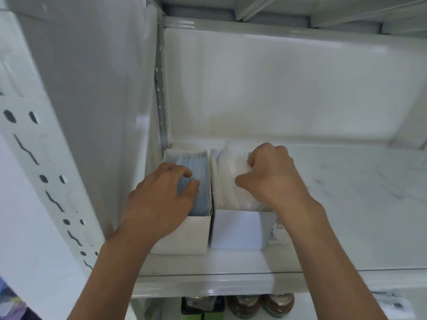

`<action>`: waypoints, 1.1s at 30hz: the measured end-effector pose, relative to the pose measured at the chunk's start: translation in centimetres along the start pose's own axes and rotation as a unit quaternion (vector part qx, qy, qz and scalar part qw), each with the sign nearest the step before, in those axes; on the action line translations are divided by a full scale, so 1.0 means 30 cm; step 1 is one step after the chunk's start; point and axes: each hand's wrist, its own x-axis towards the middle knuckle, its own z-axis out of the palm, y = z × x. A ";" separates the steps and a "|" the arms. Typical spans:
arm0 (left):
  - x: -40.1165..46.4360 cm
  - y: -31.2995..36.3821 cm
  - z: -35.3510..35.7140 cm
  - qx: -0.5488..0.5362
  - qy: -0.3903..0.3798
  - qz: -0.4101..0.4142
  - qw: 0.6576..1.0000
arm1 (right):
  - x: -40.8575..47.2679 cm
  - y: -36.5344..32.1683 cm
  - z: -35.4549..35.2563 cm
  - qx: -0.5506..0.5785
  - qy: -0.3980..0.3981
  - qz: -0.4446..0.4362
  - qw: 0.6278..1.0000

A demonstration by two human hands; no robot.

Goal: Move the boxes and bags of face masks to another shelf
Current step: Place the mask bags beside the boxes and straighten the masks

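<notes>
Right grip: the right hand [270, 174] is curling round the white masks [228, 179] that stand in the right box [240, 229], thumb on the near side, fingers over the far edge.
Left grip: the left hand [161, 199] is lying over the blue masks [198, 167] in the left box [184, 236], fingers bent onto their tops; whether it is truly pinching them, I cannot tell.
Where the load is sitting: both boxes are standing side by side, touching, at the left end of the shelf [346, 204], hard against the side wall [92, 112].
Long axis: each box is running front to back, open top facing up, short end toward the person; the masks are standing on edge along that same line.
Which hand is nearer: each hand is sitting right above its own box, so neither has to cross.
Coming move: I judge a straight pull toward the front lip [231, 285] is what is called for, since the wall is blocking any slide leftward.
Below: jars [261, 306] are showing on the lower shelf.
</notes>
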 end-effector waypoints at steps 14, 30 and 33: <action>-0.001 -0.019 0.010 0.003 0.040 0.042 0.998 | -0.157 0.059 -0.010 -0.051 -0.013 -0.097 0.994; -0.003 -0.011 0.005 -0.008 0.059 0.052 0.997 | -0.076 0.057 0.018 -0.039 -0.107 0.009 0.993; -0.004 -0.012 0.007 -0.010 0.061 0.049 0.997 | -0.071 0.066 0.011 -0.071 -0.098 0.007 0.993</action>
